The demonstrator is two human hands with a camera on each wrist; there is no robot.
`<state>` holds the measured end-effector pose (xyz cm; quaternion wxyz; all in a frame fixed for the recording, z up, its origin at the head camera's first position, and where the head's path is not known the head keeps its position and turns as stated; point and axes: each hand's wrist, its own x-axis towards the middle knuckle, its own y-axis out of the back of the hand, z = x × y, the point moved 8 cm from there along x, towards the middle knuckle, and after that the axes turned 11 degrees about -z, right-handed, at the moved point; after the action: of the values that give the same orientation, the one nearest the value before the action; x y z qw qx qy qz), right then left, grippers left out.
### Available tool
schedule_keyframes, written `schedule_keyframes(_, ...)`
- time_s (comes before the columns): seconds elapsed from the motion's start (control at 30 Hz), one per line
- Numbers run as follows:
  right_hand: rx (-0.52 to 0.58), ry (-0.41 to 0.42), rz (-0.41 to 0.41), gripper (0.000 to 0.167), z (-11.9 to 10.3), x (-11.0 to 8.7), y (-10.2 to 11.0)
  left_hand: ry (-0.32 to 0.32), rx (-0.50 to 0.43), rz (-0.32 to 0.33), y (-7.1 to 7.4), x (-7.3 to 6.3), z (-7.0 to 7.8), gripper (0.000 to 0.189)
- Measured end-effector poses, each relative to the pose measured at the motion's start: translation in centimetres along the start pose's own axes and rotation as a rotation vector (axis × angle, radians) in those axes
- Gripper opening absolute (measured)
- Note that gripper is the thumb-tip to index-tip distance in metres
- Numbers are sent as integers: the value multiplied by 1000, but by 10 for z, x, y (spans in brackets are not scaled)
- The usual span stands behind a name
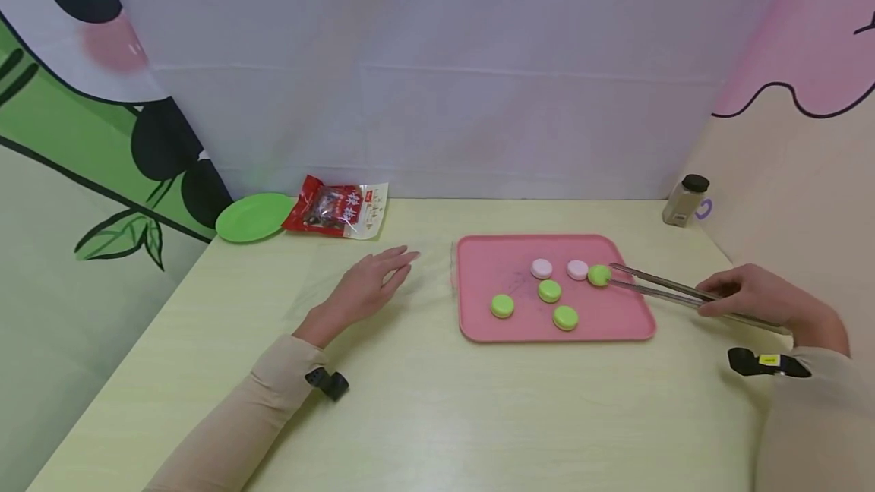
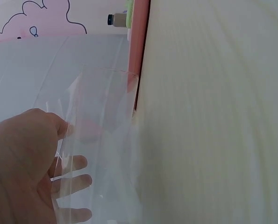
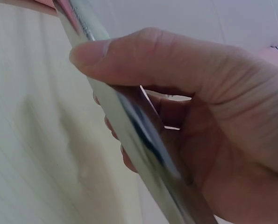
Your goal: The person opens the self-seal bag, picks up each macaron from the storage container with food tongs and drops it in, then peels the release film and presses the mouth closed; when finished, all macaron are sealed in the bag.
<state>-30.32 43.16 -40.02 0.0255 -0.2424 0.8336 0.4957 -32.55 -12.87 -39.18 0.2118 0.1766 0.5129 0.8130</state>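
My right hand (image 1: 759, 298) holds metal tongs (image 1: 663, 280), thumb on one side and fingers on the other. The tongs' tips close around a green macaron (image 1: 599, 275) above the right part of the pink tray (image 1: 615, 325). Several other macarons lie on that tray, among them a green macaron (image 1: 502, 306) and a pale pink macaron (image 1: 541, 269). Left of the tray, my left hand (image 1: 369, 283) holds a clear plastic bag (image 2: 101, 107) between thumb and fingers. The fingers show through the film, and the bag reaches the tray's left edge.
At the back left of the table (image 1: 424, 416) lie a green plate (image 1: 254, 217) and a red and white snack packet (image 1: 338, 207). A small jar with a black lid (image 1: 686, 200) stands at the back right. A printed cloth (image 1: 437, 97) hangs behind the table.
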Motion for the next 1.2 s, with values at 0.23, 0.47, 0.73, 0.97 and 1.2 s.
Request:
schedule_keyframes(0.23, 40, 48, -22, 37, -10, 11, -5, -6, -1, 1, -1, 1, -2, 41)
schedule_keyframes(0.47, 11, 64, 33, 38, -14, 11, -2, -2, -7, -14, -3, 2, -3, 41)
schedule_keyframes(0.73, 3, 34, 40, 39, -12, 16, 0, -17, -8, -5, -2, 2, -4, 40)
schedule_keyframes(0.97, -10, 28, 29, 38, -9, 20, -5, -32, -2, 8, 0, 2, -3, 40)
schedule_keyframes(1.2, -25, 35, 80, 34, -12, 13, 1, -22, -5, 0, -1, 1, -4, 41)
